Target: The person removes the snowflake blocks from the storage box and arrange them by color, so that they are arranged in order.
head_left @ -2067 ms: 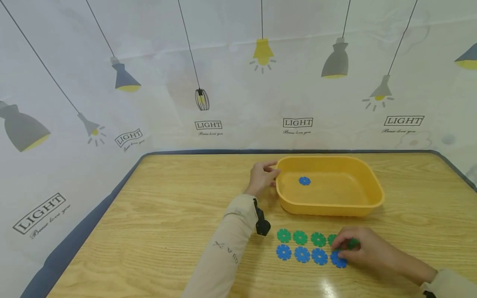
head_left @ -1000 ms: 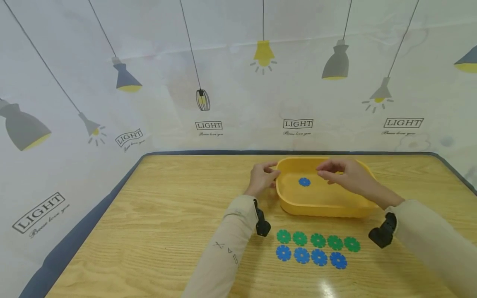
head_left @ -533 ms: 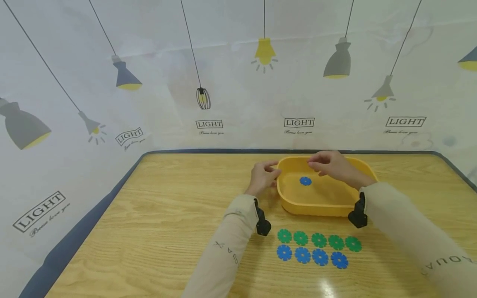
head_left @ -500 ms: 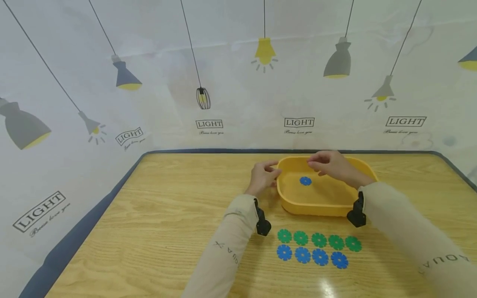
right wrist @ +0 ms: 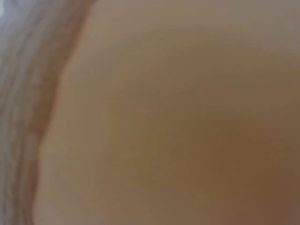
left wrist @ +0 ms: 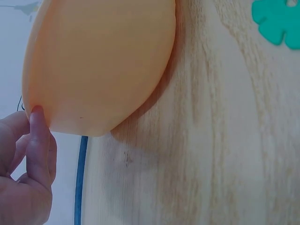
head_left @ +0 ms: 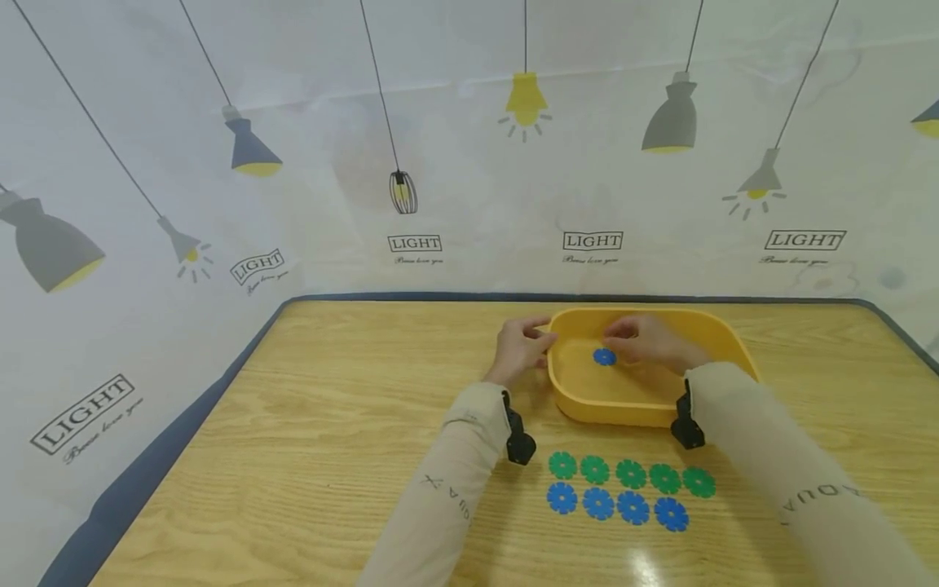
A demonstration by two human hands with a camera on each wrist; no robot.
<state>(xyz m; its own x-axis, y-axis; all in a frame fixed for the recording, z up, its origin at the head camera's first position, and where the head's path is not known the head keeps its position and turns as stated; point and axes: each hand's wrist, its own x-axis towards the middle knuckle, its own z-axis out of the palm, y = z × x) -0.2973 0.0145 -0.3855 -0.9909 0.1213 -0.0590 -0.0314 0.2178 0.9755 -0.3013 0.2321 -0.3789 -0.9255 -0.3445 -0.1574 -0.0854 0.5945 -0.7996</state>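
Note:
A yellow plastic basin (head_left: 609,413) stands toward the back of the table, with one blue snowflake disc (head_left: 605,357) lying on its floor. My left hand (head_left: 517,349) holds the basin's left end, thumb at the rim; in the left wrist view its fingers (left wrist: 38,150) meet the basin wall (left wrist: 103,61). Inside the basin, my right hand (head_left: 645,341) is lowered with loosely bent fingers, its fingertips right by the blue disc. The right wrist view is filled by the blurred basin wall (right wrist: 140,117).
In front of the basin lie two rows of flat snowflake discs: several green discs (head_left: 630,474) behind, several blue discs (head_left: 633,507) nearer. They rest on a wooden table (head_left: 330,424) with a dark edge. A lamp-printed wall covering (head_left: 469,163) rises behind it.
My right hand has left the rightmost green disc at the end of the back row, moved over the basin and come down beside the blue disc. The left hand has stayed at the rim.

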